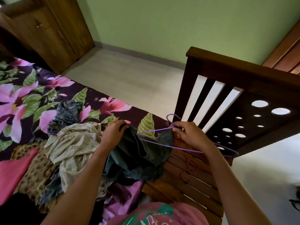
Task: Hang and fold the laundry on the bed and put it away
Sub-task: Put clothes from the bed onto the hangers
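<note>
Beside the wooden footboard [253, 88], the right hand [191, 135] pinches the purple hanger [162, 144] at its neck to steady it while the left hand [113, 132], closed on the dark green garment [138, 156], feeds fabric over 1 arm.

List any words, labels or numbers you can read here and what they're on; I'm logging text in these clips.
None can be read with certainty.
Pink shirt, bottom edge: large white letters on a green print, cut off and seen at an angle; unreadable.
Dark garment, purple hanger, cream cloth, floral bedsheet: no text visible.
</note>
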Available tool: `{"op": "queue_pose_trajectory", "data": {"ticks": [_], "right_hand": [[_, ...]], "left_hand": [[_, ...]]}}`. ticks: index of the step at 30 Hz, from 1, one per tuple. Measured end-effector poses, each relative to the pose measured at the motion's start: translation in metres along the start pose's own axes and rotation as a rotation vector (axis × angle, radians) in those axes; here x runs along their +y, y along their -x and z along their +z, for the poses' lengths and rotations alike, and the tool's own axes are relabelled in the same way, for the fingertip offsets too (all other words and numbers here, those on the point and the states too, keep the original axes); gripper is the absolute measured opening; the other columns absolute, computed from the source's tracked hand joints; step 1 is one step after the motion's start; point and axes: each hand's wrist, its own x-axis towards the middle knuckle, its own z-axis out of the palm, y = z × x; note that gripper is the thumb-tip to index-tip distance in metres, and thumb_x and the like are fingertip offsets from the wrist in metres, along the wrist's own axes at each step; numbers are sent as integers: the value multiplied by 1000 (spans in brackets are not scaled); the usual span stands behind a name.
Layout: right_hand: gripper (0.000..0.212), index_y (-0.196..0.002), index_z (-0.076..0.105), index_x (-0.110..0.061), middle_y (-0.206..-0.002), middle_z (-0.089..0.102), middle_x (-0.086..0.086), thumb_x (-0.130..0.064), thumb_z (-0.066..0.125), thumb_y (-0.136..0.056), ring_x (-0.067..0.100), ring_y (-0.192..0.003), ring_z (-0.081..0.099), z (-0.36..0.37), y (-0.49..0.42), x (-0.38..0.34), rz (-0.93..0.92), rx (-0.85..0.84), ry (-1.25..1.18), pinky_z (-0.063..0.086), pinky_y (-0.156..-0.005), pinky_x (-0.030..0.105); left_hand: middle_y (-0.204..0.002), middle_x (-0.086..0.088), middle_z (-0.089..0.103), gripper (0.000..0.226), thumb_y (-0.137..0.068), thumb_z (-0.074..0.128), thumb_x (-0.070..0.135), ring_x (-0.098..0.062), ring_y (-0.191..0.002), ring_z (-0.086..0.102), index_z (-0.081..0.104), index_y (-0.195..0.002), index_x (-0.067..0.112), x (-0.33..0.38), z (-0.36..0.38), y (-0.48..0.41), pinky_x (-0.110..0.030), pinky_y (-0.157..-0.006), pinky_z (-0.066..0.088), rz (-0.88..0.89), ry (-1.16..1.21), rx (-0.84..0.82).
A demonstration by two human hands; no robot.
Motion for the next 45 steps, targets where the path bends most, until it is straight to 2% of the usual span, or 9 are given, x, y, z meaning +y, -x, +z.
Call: {"op": "queue_pose_trajectory", "data": {"ticks": [6,18,25,29,33,36,40,42,45], "right_hand": [[16,-103,65,-24,-67,56,-9,-24,50,-97,5,-66,53,-11,8,2,-11,41,-23,44,-68,31],[21,-112,64,-24,-79,60,-3,-26,50,-96,20,-81,61,5,6,4,5,56,54,48,-75,34],[24,-115,66,-17,-71,62,-5,-21,53,-96,9,-64,57,19,0,9,-55,55,-205,46,-66,25],[24,-113,68,-13,-71,65,-3,-19,56,-94,2,-61,54,22,0,15,-72,93,-356,45,-66,23],[25,-114,68,-11,-95,70,13,-17,57,-93,3,-67,58,20,-1,13,-88,87,-404,50,-69,23],[25,-116,67,-8,-76,66,0,-14,57,-93,-2,-58,54,18,-7,5,-111,79,-399,40,-61,12],[20,-110,68,-16,-83,70,-4,-18,59,-92,-2,-67,58,24,-24,-16,-196,85,-269,47,-69,22],[8,-97,61,-18,-78,67,-2,-15,62,-90,10,-64,61,22,-28,-27,-176,152,-394,51,-68,29],[18,-91,55,-11,-75,61,-4,-15,71,-83,13,-56,56,9,-33,-38,-221,401,-479,49,-57,26]], "left_hand": [[-93,-12,64,13,-89,60,13,-29,-87,58,67,-96,5,2,0,0,-33,-72,43,-21,-2,2],[-95,-11,65,16,-90,59,15,-25,-89,59,67,-99,4,8,2,-4,-24,-73,37,52,1,-124],[-107,-7,63,23,-87,63,13,-22,-100,57,65,-110,11,8,-4,-6,-22,-81,39,80,-7,-217],[-118,-7,53,37,-86,60,9,-25,-107,53,58,-123,16,1,-10,-11,-36,-88,48,36,-190,-331],[-114,-9,59,28,-89,55,8,-27,-110,51,65,-115,13,4,-14,-13,-37,-90,41,100,-223,-237],[-109,-5,67,25,-88,57,7,-23,-110,54,68,-109,12,20,-15,-17,-35,-97,27,195,-185,-187],[-88,-10,72,20,-80,63,1,-23,-80,67,71,-98,5,68,-10,-22,-30,-82,47,410,21,-237],[-91,-12,71,18,-80,62,-1,-23,-83,66,70,-96,1,90,-9,-25,-27,-77,46,412,118,-182],[-93,-14,69,18,-81,59,-4,-26,-87,63,68,-95,-1,104,-19,-34,-25,-78,42,395,189,-61]]}}
